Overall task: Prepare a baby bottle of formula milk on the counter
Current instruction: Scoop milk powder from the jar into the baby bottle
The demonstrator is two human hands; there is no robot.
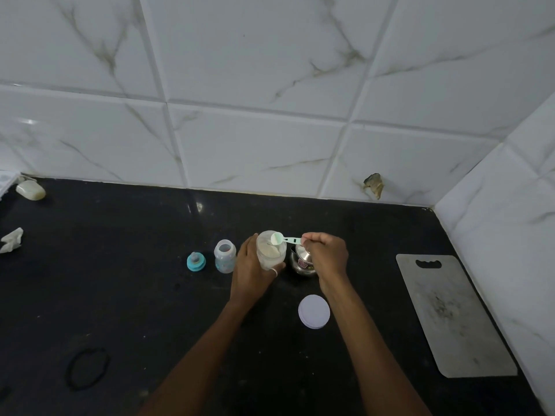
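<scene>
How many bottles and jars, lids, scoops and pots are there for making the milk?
Bottles and jars: 2, baby bottle, powder jar
Lids: 2, white lid, teal teat cap
Scoops: 1, green scoop
Pots: 1, steel pot
Total: 6

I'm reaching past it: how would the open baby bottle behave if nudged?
The baby bottle stands tall on a narrow base, so it would probably tip. Clear plastic, apparently empty: likely light. Being round, it may roll once down.
</scene>
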